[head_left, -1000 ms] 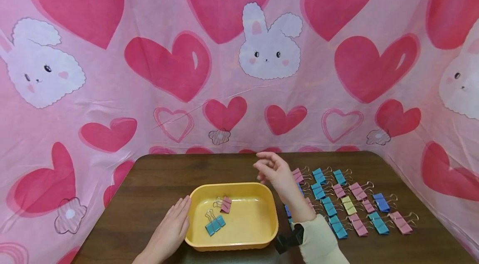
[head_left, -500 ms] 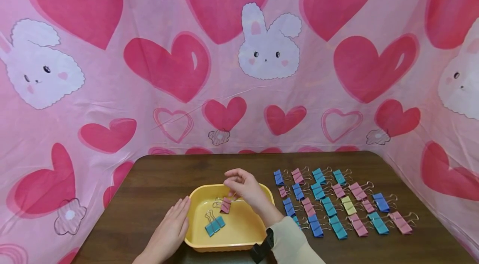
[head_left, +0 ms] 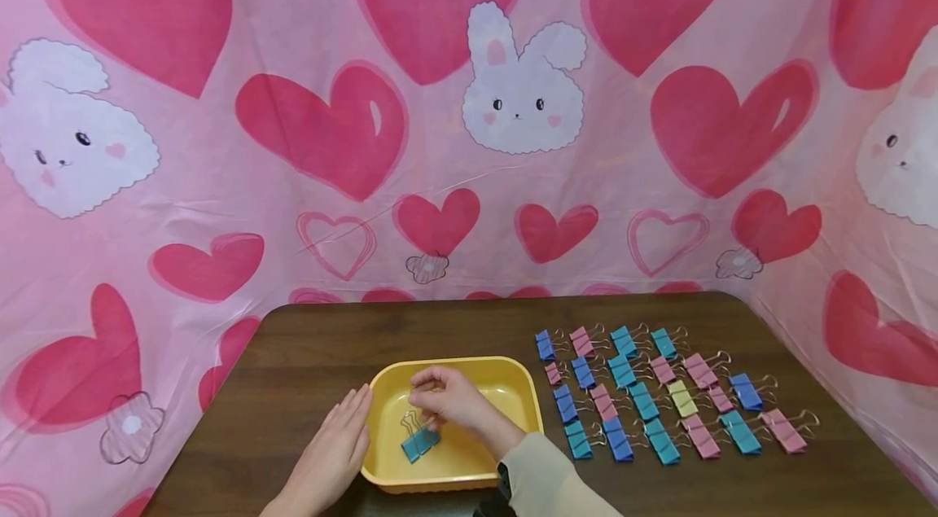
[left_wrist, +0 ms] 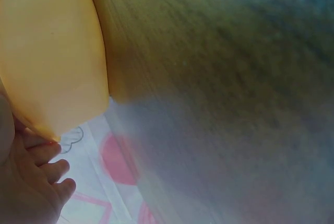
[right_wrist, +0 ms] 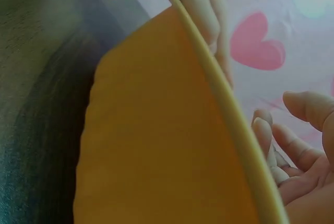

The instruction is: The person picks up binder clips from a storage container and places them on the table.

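A yellow tray (head_left: 528, 387) stands on the table in the head view. My left hand (head_left: 333, 440) rests against its left side with the fingers straight; the left wrist view shows that hand (left_wrist: 39, 177) beside the tray wall (left_wrist: 57, 57). A teal binder clip (head_left: 419, 445) lies inside the tray. My right hand (head_left: 458, 405) is over the tray, close to this clip, and covers the spot where a pink binder clip lay. In the right wrist view the thumb of my right hand (right_wrist: 308, 166) is apart from the loosely bent fingers, and no clip shows between them.
Rows of pink, teal, blue and yellow binder clips (head_left: 645, 401) lie right of the tray on the dark wooden table (head_left: 330, 338). A pink cloth (head_left: 454, 167) with hearts and rabbits hangs behind and around the table. My right wrist wears a black strap (head_left: 504, 483).
My right hand has moved left and down from beside the clip rows into the space over the tray, now hiding the pink binder clip. My left hand has stayed at the tray's side.
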### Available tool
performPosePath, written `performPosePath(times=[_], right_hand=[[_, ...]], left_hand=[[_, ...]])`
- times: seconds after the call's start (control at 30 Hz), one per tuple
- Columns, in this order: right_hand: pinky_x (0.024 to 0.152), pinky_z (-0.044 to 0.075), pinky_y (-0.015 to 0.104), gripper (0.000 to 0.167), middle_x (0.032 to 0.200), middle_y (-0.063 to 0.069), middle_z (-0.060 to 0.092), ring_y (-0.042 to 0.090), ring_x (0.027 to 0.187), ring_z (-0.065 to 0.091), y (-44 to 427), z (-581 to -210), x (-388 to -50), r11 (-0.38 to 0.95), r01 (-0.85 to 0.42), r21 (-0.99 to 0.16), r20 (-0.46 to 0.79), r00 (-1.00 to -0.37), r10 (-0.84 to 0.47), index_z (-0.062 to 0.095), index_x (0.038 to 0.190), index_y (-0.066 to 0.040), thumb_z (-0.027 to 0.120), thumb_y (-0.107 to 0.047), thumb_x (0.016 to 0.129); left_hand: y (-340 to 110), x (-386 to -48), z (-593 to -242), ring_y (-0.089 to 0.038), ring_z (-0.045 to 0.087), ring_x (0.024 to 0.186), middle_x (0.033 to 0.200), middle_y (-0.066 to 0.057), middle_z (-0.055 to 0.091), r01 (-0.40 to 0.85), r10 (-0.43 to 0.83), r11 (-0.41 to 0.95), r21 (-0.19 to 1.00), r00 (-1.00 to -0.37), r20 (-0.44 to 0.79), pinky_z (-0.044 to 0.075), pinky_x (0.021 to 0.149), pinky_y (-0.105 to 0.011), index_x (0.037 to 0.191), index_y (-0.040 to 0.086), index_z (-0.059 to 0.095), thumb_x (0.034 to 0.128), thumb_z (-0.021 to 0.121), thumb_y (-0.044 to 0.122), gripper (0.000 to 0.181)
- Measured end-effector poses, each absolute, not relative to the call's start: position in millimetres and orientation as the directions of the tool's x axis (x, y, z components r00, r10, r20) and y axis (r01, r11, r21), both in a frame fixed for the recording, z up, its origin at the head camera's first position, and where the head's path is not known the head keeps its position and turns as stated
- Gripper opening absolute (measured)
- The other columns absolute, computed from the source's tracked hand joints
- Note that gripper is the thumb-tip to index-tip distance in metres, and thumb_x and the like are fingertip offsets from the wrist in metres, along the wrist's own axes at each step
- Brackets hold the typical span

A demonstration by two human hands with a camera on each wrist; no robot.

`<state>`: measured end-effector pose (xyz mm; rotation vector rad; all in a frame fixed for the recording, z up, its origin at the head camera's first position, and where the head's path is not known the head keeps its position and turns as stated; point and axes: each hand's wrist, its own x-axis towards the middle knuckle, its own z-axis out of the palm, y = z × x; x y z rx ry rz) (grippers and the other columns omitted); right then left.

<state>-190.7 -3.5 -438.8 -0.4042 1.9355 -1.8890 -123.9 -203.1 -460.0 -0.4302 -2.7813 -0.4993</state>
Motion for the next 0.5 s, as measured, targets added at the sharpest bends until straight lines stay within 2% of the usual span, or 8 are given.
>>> performPosePath(times=[0.3, 0.5], right_hand=[[0.047, 0.052, 0.027, 0.027, 0.091, 0.006, 0.058, 0.023, 0.065, 0.061, -8.4, -446.1, -189.4, 0.131, 0.106, -0.986, -0.158, -0.848, -0.506, 0.058, 0.110, 0.004, 0.063, -0.003, 0.085], [0.049, 0.053, 0.028, 0.025, 0.083, 0.012, 0.063, 0.020, 0.065, 0.061, -8.9, -449.0, -187.8, 0.138, 0.149, -0.979, -0.201, -0.815, -0.543, 0.057, 0.106, 0.006, 0.062, 0.001, 0.083]], left_hand=[[-203.0, -124.1, -459.6, -0.034, 0.038, 0.126, 0.137, -0.018, 0.042, 0.329, 0.234, 0.896, 0.298, -0.921, 0.312, 0.030, 0.102, -0.049, 0.130, -0.007, 0.047, 0.0888, 0.053, 0.007, 0.044], [-202.5, -123.9, -458.5, -0.034, 0.037, 0.126, 0.137, -0.018, 0.042, 0.313, 0.223, 0.899, 0.304, -0.929, 0.296, 0.029, 0.103, -0.049, 0.131, -0.006, 0.047, 0.0894, 0.053, 0.008, 0.044]])
